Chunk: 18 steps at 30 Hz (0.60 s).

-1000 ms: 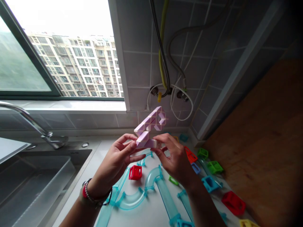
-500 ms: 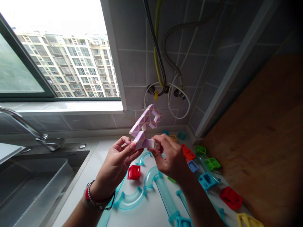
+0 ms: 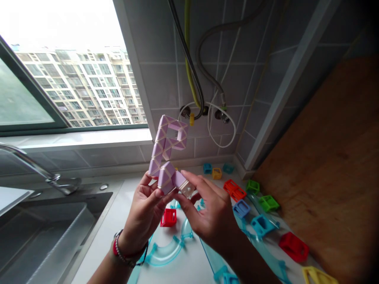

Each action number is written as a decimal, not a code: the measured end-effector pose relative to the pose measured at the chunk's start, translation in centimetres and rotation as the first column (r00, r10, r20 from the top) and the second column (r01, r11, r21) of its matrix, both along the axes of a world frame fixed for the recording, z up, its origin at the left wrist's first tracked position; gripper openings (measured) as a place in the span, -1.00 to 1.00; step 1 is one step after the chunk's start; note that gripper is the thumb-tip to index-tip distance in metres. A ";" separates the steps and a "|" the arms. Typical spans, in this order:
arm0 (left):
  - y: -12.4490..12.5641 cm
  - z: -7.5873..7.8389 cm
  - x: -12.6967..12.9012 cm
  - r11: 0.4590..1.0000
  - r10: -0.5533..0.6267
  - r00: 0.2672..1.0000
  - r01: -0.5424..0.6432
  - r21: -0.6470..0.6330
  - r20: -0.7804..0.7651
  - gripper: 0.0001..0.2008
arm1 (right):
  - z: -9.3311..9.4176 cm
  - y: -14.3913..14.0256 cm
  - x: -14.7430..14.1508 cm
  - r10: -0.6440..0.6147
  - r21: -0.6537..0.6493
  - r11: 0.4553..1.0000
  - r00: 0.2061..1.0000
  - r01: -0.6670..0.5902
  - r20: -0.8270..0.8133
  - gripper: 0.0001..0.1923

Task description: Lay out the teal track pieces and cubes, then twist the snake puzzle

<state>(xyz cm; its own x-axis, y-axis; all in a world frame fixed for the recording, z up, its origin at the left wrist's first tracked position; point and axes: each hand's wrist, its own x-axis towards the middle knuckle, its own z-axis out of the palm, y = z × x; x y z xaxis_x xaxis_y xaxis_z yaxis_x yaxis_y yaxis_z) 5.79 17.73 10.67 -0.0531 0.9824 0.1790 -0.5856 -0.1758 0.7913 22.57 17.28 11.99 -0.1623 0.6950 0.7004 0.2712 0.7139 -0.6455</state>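
A pale purple twist-snake puzzle (image 3: 166, 152) made of linked wedge pieces stands folded upright in front of me, above the white counter (image 3: 183, 268). My left hand (image 3: 147, 213) grips its lower part from the left, with a red and beaded band on the wrist. My right hand (image 3: 207, 213) pinches the puzzle's bottom end piece from the right. Under the hands lie clear turquoise track pieces (image 3: 166, 252) and a red cube frame (image 3: 169, 217).
Red (image 3: 293, 246), green (image 3: 268, 203), blue (image 3: 260, 225), orange (image 3: 216, 172) and yellow (image 3: 318, 275) cube frames lie scattered at the right. A sink (image 3: 38, 236) with a tap (image 3: 44, 173) is at the left. Hoses (image 3: 192, 79) hang on the tiled wall. A wooden panel (image 3: 334, 157) stands at the right.
Both hands have lifted and turned the puzzle, so that it stands more upright and nearer to me. The view has shifted a little to the right.
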 end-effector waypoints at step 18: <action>-0.7 0.2 0.4 0.993 0.101 0.994 -0.099 0.066 -0.031 -0.54 | -1.2 0.8 0.1 -0.148 0.352 0.928 0.988 0.122 0.049 -0.65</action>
